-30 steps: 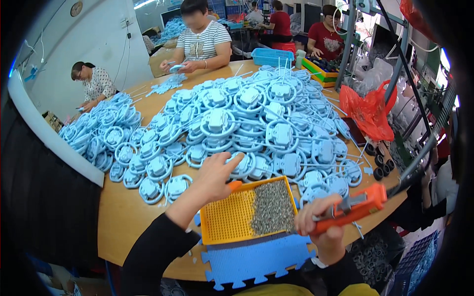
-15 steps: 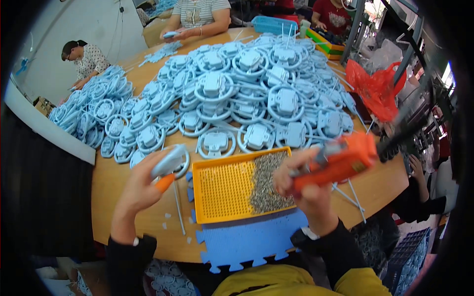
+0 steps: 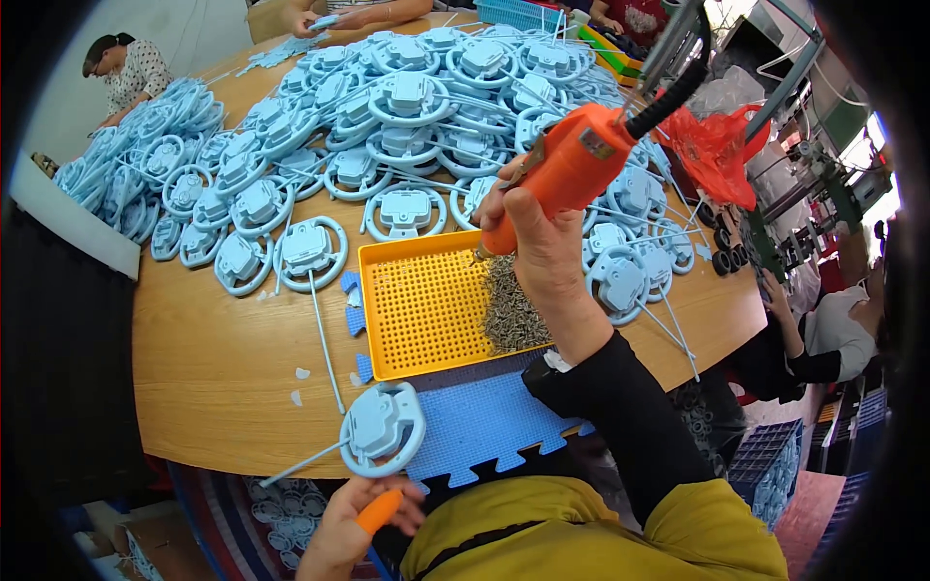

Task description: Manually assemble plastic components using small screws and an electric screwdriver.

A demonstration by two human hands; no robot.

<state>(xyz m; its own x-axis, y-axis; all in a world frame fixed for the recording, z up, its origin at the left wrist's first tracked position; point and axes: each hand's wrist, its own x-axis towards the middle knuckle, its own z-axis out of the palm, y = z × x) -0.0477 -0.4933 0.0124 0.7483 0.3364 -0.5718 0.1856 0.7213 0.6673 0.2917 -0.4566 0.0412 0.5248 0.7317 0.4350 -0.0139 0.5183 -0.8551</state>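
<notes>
My right hand is wrapped round an orange electric screwdriver with a black cable. Its tip points down over the yellow perforated tray, beside a heap of small metal screws. Close to the table's front edge, a light blue steering-wheel-shaped plastic part rests partly on a blue foam mat, its thin rod pointing left. My left hand, with an orange cover on the thumb, is at that part's near rim. Its fingers are apart and seem to grip nothing.
A large pile of similar light blue parts spreads across the far side of the wooden table. A red plastic bag lies at the right. A blue basket stands at the back. Other people work around the table.
My left hand has come down toward me, and the blue part lies at the mat's left edge. The screwdriver has swung upright, its tip now over the tray. The view has shifted.
</notes>
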